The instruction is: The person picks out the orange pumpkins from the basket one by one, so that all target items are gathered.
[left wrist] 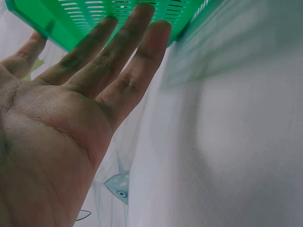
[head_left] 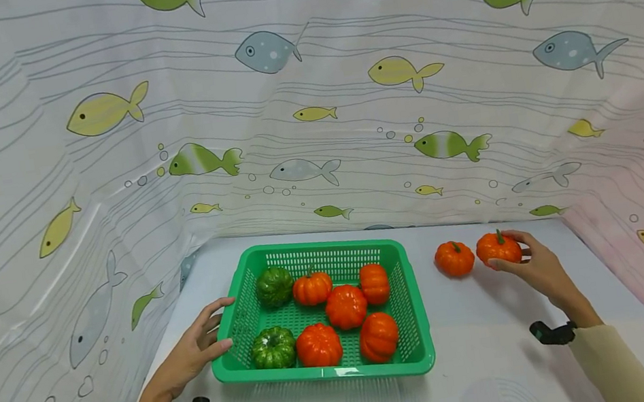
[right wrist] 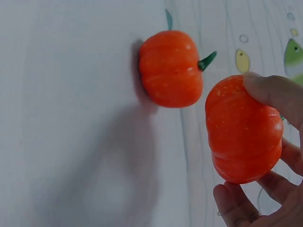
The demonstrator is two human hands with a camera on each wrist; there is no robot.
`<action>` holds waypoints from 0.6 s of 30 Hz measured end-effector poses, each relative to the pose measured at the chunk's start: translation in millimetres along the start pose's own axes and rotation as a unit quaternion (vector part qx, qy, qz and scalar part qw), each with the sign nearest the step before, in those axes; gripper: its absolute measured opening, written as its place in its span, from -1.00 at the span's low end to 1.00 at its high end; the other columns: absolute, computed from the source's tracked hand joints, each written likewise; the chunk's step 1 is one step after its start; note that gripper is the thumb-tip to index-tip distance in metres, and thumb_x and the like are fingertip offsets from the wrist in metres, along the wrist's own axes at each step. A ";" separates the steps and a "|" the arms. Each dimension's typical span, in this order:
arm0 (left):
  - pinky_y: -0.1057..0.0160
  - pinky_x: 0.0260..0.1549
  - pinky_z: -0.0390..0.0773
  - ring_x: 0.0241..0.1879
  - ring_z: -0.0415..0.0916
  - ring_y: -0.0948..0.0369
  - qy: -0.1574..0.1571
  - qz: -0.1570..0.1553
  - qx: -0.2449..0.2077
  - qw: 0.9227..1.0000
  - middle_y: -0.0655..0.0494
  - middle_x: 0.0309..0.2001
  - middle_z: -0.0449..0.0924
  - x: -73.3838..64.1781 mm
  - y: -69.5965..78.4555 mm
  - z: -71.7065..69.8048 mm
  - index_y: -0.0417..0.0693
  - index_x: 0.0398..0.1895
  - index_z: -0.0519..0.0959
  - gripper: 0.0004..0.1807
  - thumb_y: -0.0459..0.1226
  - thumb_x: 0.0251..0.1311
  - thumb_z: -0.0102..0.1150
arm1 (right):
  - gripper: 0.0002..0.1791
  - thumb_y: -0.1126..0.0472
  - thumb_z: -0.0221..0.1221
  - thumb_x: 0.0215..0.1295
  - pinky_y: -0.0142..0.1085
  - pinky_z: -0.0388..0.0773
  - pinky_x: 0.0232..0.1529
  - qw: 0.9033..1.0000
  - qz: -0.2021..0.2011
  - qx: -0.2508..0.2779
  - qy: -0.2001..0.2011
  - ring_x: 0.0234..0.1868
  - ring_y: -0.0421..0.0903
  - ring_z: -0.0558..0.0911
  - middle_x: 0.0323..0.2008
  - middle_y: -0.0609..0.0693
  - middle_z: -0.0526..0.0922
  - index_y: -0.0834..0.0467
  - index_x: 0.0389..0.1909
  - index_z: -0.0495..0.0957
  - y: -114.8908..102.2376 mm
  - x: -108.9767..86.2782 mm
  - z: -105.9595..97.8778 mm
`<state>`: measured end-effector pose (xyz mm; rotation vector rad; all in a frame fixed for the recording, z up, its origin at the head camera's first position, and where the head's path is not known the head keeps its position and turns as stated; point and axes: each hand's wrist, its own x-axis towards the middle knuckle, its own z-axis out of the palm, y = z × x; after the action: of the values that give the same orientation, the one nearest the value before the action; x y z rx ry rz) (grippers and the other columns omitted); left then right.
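Between thumb and fingers, my right hand (head_left: pixel 532 267) grips a small orange pumpkin (head_left: pixel 498 249) with a green stem. The right wrist view shows this pumpkin (right wrist: pixel 244 130) raised off the table. Just left of it, a second orange pumpkin (head_left: pixel 454 258) sits on the table. My left hand (head_left: pixel 191 346) is at the left side of the green basket (head_left: pixel 422 324), fingers extended and fingertips right at its wall. In the left wrist view the palm (left wrist: pixel 52 127) faces the camera below the slotted basket wall (left wrist: pixel 80 19).
Inside the basket lie several orange pumpkins (head_left: pixel 346 307) and two green ones, a plain green pumpkin (head_left: pixel 275 286) at the back and a striped green pumpkin (head_left: pixel 273 348) in front. A fish-patterned curtain (head_left: pixel 348 122) encloses the white table (head_left: pixel 474 358) at the back and sides.
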<state>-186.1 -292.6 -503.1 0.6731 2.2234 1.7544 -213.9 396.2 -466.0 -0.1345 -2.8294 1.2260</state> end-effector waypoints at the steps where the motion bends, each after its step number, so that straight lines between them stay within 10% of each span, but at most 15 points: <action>1: -0.58 0.22 0.18 0.49 -0.21 -0.53 0.000 0.000 -0.001 1.000 -0.24 0.63 -0.26 0.0 -0.2 -0.1 0.11 0.66 -0.01 -0.22 -0.39 0.51 0.06 | 0.08 -0.28 0.34 0.29 0.11 0.53 -0.02 1.000 0.002 -0.001 -0.001 0.24 0.37 0.35 0.51 0.36 0.14 0.11 0.63 0.05 2.4 1.7 0.6; 18: -0.58 0.22 0.18 0.49 -0.20 -0.53 0.001 0.000 -0.001 1.000 -0.26 0.62 -0.27 0.0 0.5 0.4 0.11 0.66 -0.01 -0.22 -0.39 0.50 0.06 | 0.11 -0.29 0.30 0.32 0.42 0.31 0.26 0.999 0.048 -0.012 -0.018 0.37 0.46 0.18 0.53 0.45 0.02 0.23 0.62 0.00 29.7 22.6 13.7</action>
<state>-185.8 -292.2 -502.7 0.6699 2.2222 1.7584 -235.8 408.7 -496.7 -0.2551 -2.9012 1.2247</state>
